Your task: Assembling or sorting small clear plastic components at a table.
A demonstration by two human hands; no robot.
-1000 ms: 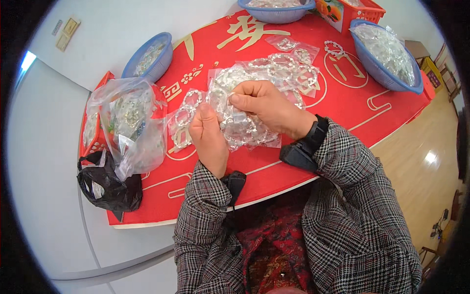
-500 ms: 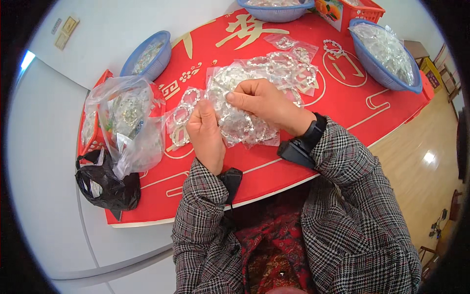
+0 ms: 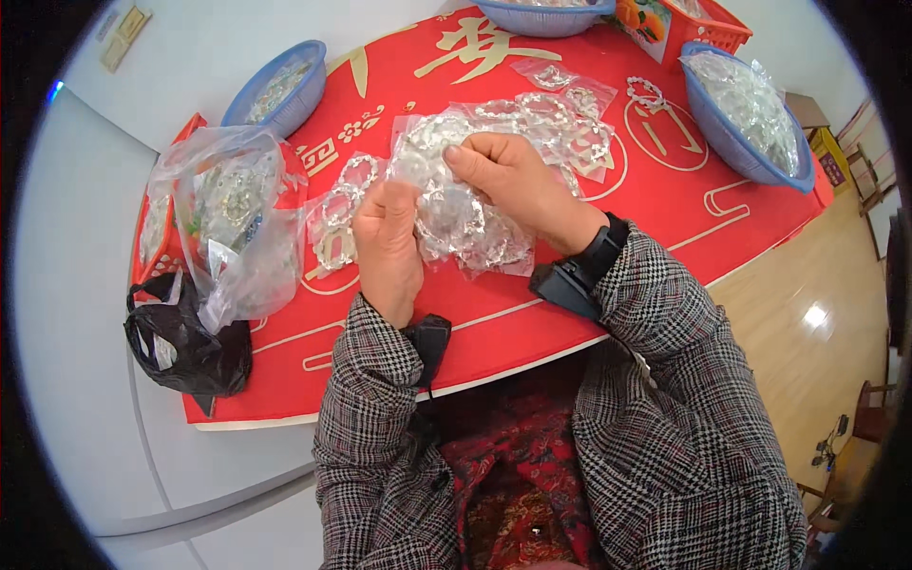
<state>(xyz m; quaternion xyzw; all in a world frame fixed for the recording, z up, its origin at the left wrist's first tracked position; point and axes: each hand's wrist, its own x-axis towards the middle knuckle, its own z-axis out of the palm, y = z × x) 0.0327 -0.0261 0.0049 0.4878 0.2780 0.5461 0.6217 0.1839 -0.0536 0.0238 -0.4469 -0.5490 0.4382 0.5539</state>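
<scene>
Both of my hands are closed over a pile of small clear bags holding white and silvery beaded bracelets. My left hand has its thumb pressed against bent fingers. My right hand pinches too, its thumb pointing toward the left one. Between them a clear plastic bag seems stretched by its edge; against the pile its outline and contents are hard to make out. More bagged bracelets lie just left of my left hand. Beyond my right hand are others, and a loose bracelet sits on the red cloth.
A red cloth with pale patterns covers the table. Blue baskets of bagged goods stand at its far and right edges, another blue basket at left. Nearer left are a red basket, an open clear bag and a black bag.
My right thumb has moved up and away from my left thumb, widening the gap between the hands. The whole view has shifted slightly.
</scene>
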